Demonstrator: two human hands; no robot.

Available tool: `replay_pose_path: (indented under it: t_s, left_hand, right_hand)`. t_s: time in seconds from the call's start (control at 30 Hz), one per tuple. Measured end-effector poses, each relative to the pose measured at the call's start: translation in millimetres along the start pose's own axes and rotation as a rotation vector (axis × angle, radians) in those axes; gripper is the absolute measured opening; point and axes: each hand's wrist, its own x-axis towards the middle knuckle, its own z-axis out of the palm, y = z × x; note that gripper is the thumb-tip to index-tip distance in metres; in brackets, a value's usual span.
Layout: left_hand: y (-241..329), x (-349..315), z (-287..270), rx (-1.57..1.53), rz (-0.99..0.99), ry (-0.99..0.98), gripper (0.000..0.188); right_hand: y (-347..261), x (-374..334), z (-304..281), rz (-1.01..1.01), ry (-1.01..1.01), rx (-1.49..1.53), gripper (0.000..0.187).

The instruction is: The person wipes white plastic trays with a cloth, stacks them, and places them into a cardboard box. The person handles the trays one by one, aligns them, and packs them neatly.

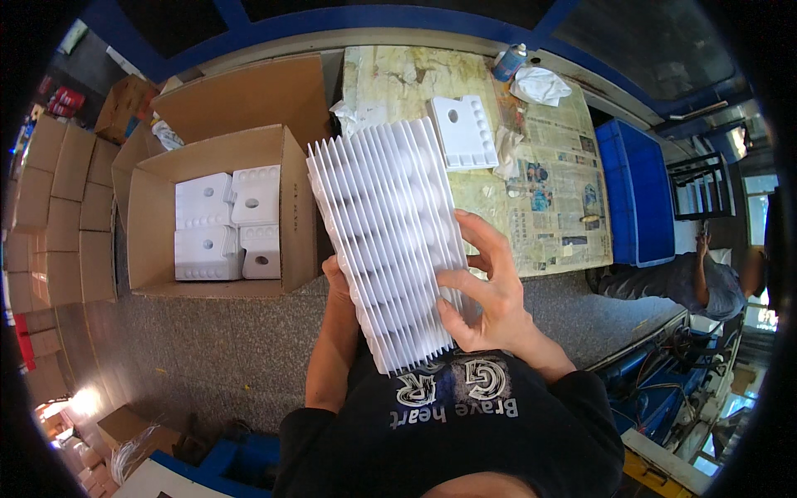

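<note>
A tall stack of thin white plastic paint palettes is held tilted in front of my chest, edges toward me. My left hand grips it from the left and underneath; most of its fingers are hidden behind the stack. On the right side, my right hand curls its thumb and fingers against the outer palettes, the fingers somewhat spread. One more white palette, with an oval thumb hole and round wells, lies on the table beyond. Inside the open cardboard box to the left sit several stacks of the same palettes.
The table is covered with stained paper and newspaper. A spray can and white cloth lie at its far edge. A blue crate stands right of it; another person is farther right. Cartons are piled left.
</note>
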Motion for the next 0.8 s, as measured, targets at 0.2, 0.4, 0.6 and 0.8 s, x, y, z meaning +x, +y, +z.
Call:
replay_pose_path:
  t_s: [0.2,0.4,0.6,0.8]
  left_hand:
    - [1.4,1.8,1.3,0.003,-0.003,-0.011,0.069]
    - [0.4,4.1,2.3,0.008,-0.007,-0.012,0.069]
    - [-2.0,5.0,3.2,0.005,-0.015,-0.008,0.068]
    - [-3.0,4.6,4.9,0.007,-0.013,-0.010,0.067]
  right_hand:
    - [-0.8,0.3,0.7,0.052,0.017,0.033,0.017]
    - [-1.2,-0.2,-2.9,0.047,0.014,0.078,0.018]
    - [-0.2,-0.3,-4.5,0.099,0.107,0.261,0.028]
    - [0.6,-1.7,-6.8,0.129,0.141,0.243,0.033]
